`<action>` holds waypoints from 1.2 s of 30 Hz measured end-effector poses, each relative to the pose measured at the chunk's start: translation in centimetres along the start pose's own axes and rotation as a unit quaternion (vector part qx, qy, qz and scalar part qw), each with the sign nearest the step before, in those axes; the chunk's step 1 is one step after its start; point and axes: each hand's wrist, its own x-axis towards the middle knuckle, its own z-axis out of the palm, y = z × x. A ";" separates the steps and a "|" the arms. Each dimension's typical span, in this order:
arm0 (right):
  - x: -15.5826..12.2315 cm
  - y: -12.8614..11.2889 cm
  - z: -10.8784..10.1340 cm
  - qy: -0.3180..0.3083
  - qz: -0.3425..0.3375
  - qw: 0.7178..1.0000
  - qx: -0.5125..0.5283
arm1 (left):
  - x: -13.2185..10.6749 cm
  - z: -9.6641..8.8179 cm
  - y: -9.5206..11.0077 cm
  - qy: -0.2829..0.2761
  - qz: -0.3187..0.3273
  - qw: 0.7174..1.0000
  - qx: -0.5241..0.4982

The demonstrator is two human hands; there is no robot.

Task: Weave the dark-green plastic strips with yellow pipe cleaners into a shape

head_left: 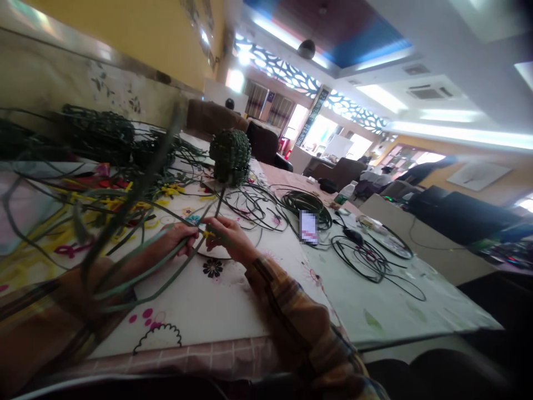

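Over the flower-printed tablecloth [195,311], my left hand [181,238] pinches long green plastic strips [166,283] that trail back across my forearm. My right hand [227,236] is closed on the same strips just beside it, the two hands nearly touching. A small yellow piece [206,234] shows between the fingertips, where the strips cross. Just beyond my hands stands a dark green woven ball-like piece [230,155]. More dark woven pieces [97,133] lie at the far left, with yellow and red strip pieces [112,194] strewn before them.
Coils of dark green strip [306,200] and a looser coil [362,258] lie on the right. Near them are a phone [308,227], a black computer mouse [353,235] and a plastic bottle [345,193]. A wall [137,83] borders the table's left side; chairs [341,175] stand farther back.
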 end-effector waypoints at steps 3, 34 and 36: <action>3.0 -0.5 -1.7 0.008 -0.020 0.994 -0.103 | 0.5 -0.7 1.9 0.056 0.024 0.998 -0.024; 7.7 -1.4 1.0 0.074 -0.080 0.994 0.031 | 1.5 -4.0 4.6 0.119 0.100 0.980 -0.122; 5.9 -1.6 1.1 0.067 -0.092 0.992 0.063 | 1.4 -3.4 4.1 0.101 0.093 0.982 -0.125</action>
